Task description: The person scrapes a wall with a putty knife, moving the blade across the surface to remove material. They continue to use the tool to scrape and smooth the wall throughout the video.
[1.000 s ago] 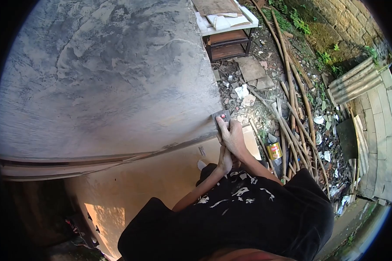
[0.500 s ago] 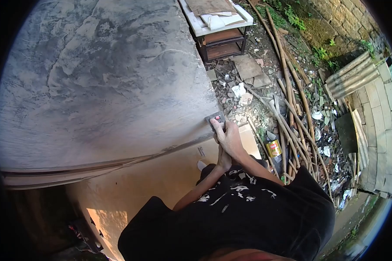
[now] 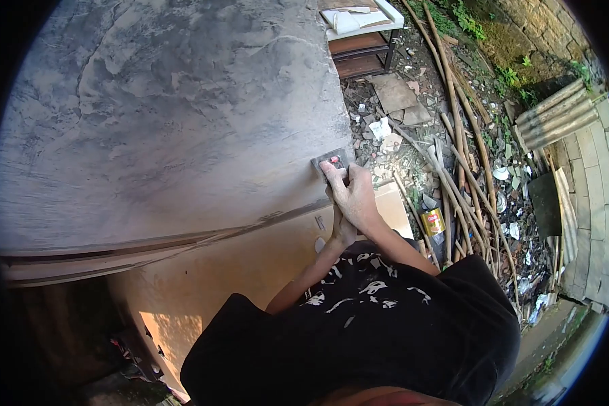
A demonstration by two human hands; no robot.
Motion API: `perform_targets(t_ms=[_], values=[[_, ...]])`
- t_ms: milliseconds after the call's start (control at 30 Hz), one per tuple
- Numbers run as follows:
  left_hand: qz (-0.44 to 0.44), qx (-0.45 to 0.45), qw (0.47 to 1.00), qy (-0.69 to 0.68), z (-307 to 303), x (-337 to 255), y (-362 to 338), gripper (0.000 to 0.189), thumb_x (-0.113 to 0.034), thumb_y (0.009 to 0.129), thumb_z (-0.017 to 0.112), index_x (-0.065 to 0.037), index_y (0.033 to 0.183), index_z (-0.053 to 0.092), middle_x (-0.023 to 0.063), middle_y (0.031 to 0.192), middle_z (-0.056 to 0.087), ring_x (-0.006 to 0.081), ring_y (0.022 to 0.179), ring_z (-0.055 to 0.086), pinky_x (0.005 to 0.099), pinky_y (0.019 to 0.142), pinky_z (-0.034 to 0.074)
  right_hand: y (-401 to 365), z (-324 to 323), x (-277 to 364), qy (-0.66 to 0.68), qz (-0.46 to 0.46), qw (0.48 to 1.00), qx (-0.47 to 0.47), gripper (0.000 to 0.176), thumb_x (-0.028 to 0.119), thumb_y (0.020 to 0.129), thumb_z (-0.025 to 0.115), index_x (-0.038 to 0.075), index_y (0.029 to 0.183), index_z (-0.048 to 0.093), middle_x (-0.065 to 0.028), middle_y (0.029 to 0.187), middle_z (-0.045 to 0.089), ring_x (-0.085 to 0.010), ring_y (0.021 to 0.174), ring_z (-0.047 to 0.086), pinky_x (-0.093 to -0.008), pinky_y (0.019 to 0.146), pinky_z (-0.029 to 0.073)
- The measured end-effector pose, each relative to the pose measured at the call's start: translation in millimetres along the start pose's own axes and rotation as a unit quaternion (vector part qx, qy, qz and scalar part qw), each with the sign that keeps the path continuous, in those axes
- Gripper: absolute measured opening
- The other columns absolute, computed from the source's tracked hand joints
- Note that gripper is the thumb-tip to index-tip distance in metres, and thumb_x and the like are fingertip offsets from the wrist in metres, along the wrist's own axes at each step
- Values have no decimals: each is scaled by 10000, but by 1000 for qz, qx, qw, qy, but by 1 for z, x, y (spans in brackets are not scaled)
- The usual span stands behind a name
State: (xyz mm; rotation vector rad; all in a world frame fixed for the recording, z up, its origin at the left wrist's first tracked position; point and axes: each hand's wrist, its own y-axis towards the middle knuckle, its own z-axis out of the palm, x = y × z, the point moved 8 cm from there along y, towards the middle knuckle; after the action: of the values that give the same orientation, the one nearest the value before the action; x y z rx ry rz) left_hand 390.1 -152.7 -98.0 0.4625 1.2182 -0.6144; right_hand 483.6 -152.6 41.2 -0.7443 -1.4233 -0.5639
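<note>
1. Grey slab [image 3: 169, 122] looks mostly rubbed; its right edge seems not yet done;
2. the sanding pad [image 3: 330, 161] is held down there by the right hand [image 3: 352, 196];
3. the right hand is clasped at its wrist by the left hand [image 3: 345, 233].

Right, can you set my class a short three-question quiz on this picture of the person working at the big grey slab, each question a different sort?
1. True or false: the right hand presses a small block onto the slab near its edge.
2. Multiple choice: the left hand is A) at the right wrist, B) flat on the slab, C) in a pocket.
3. Fill in: the yellow can sits on the ____ beside the bamboo poles.
Key: 1 true; 2 A; 3 ground.
</note>
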Motion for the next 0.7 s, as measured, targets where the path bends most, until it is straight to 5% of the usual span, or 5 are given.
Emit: perform_targets(t_ms=[267, 467, 533, 633, 700], values=[[-256, 18, 965, -51, -3, -6, -8, 476, -304, 958, 378, -33, 1337, 280, 99, 1292, 392, 169, 1171, 397, 317, 980, 351, -11, 6, -33, 35, 17, 998, -42, 410, 259, 896, 561, 23, 570, 483, 6, 443, 425, -62, 375, 395, -248, 354, 278], [37, 112, 992, 55, 11, -51, 18, 492, -423, 952, 353, -72, 1290, 284, 41, 980, 491, 63, 736, 522, 195, 555, 444, -10, 13, 21, -10, -48, 999, -20, 490, 295, 880, 575, -14, 509, 492, -34, 407, 443, -82, 376, 413, -276, 375, 322], [-190, -7, 980, -63, -6, 0, -12, 450, -407, 957, 349, -114, 1291, 278, 5, 860, 493, 24, 592, 461, 170, 447, 366, -8, 11, -52, 20, 46, 998, -25, 481, 308, 887, 563, -2, 524, 503, -26, 404, 440, -93, 368, 435, -273, 362, 325], [-361, 60, 925, -98, -16, 21, -39, 393, -403, 960, 339, -140, 1251, 303, -41, 682, 436, 18, 455, 362, 166, 372, 278, -14, 13, -67, 34, 64, 997, -10, 487, 336, 905, 531, 20, 536, 495, -37, 416, 474, -102, 365, 453, -265, 357, 333], [-310, 22, 946, -91, -17, 12, -31, 360, -406, 962, 333, -144, 1209, 324, -51, 627, 401, 25, 429, 342, 166, 360, 267, -15, 22, -53, 26, 40, 997, 58, 422, 350, 934, 473, 11, 686, 511, -58, 490, 532, -99, 404, 481, -250, 386, 361]])
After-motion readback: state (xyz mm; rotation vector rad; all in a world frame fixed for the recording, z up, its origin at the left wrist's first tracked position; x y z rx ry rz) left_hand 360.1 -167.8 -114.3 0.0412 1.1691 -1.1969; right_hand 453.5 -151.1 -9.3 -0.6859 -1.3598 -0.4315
